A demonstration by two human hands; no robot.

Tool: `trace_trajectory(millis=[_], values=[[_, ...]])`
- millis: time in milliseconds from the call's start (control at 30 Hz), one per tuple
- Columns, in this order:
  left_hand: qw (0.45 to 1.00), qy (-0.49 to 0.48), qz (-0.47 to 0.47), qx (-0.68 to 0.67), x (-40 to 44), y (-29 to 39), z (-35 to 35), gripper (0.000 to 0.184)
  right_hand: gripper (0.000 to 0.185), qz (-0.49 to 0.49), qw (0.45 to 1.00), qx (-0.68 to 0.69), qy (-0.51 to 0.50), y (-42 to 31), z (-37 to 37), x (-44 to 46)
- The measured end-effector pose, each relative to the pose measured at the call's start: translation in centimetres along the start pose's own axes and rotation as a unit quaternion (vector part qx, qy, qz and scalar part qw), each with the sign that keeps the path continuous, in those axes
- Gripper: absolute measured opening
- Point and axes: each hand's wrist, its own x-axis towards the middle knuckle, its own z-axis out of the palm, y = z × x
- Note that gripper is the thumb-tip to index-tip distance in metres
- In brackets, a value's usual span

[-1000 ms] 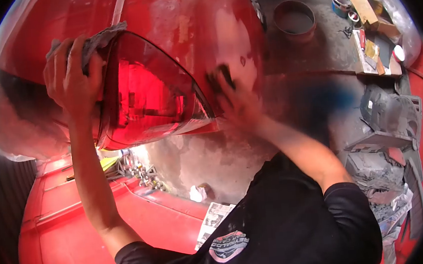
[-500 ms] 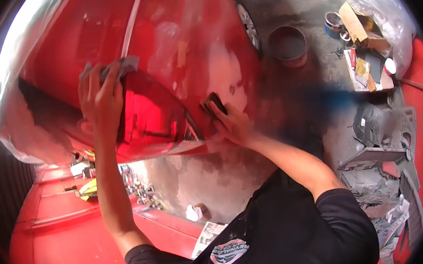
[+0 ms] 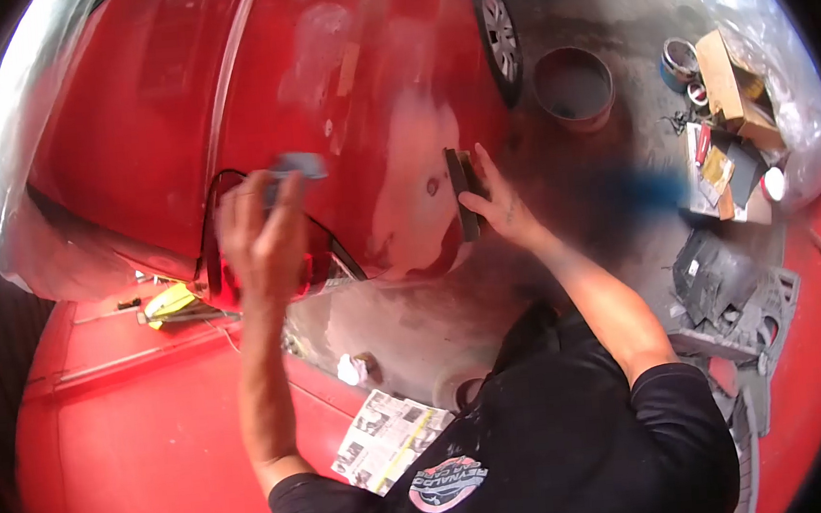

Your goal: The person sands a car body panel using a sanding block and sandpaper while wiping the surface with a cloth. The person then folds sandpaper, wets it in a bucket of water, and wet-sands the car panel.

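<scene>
My left hand (image 3: 264,234), blurred by motion, grips a folded grey cloth (image 3: 299,165) above the red car's rear corner. Behind and below that hand, the red tail light (image 3: 315,272) is partly covered. Against the pale patch (image 3: 414,184) on the car's red side panel (image 3: 316,100), my right hand (image 3: 503,209) holds a dark sanding block (image 3: 463,194). The block stands on edge with thumb and fingers around it. Whether it touches the panel I cannot tell. Dull, whitish marks spread over the paint around the patch.
A dark bucket (image 3: 574,89) stands on the floor beside the car's wheel (image 3: 499,32). Farther right are a paint can (image 3: 679,62), a cardboard box (image 3: 729,77) and grey plastic parts (image 3: 720,271). Newspaper (image 3: 391,436) lies on a red panel (image 3: 155,441) near my body.
My left hand has come away from the tail light's upper edge, moving right with the cloth. My right hand has moved right, and the block is now turned on edge. The view has shifted.
</scene>
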Motion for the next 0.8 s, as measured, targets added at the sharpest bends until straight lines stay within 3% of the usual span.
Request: trace_trajectory(millis=[133,167,200,233,300,433,467,533,600,633,800], values=[[0.944,-0.036,-0.218,-0.244,-1.8,8.9,8.4,0.028,0.094,-0.034,0.995,-0.098,-0.017,-3.7,-2.8,0.2],[0.862,-0.05,-0.327,-0.384,-3.1,10.8,11.3,0.028,0.093,-0.035,0.989,-0.141,-0.022,-4.7,-3.3,0.2],[0.746,-0.059,-0.422,-0.511,-4.2,12.7,13.6,0.03,0.093,-0.036,0.982,-0.185,-0.027,-5.7,-3.6,0.1],[0.741,-0.051,-0.434,-0.51,-4.8,14.7,14.6,0.03,0.093,-0.034,0.98,-0.191,-0.04,-6.6,-3.8,-0.1],[0.573,-0.019,-0.522,-0.631,-5.2,17.8,15.5,0.034,0.094,-0.082,0.955,-0.276,-0.069,-8.1,-3.9,-0.3],[0.487,-0.023,-0.563,-0.667,-5.8,20.3,14.7,0.035,0.096,-0.112,0.925,-0.337,-0.135,-9.1,-2.5,-1.1],[0.483,-0.012,-0.572,-0.663,-6.3,20.3,14.2,0.035,0.092,-0.124,0.927,-0.331,-0.124,-9.2,-2.0,-1.4],[0.425,0.032,-0.598,-0.679,-7.4,20.3,13.4,0.031,0.088,-0.136,0.928,-0.324,-0.126,-8.8,-1.5,-1.4],[0.416,0.028,-0.61,-0.674,-9.4,20.0,12.9,0.029,0.076,-0.104,0.955,-0.229,-0.16,-8.1,-1.5,-0.9],[0.41,0.013,-0.614,-0.675,-10.3,19.9,12.8,0.028,0.061,-0.076,0.943,-0.256,-0.199,-9.1,-1.4,-1.0],[0.319,0.148,-0.631,-0.691,-12.4,23.5,13.6,0.043,0.058,-0.179,0.863,-0.397,-0.256,-8.0,0.8,-2.6]])
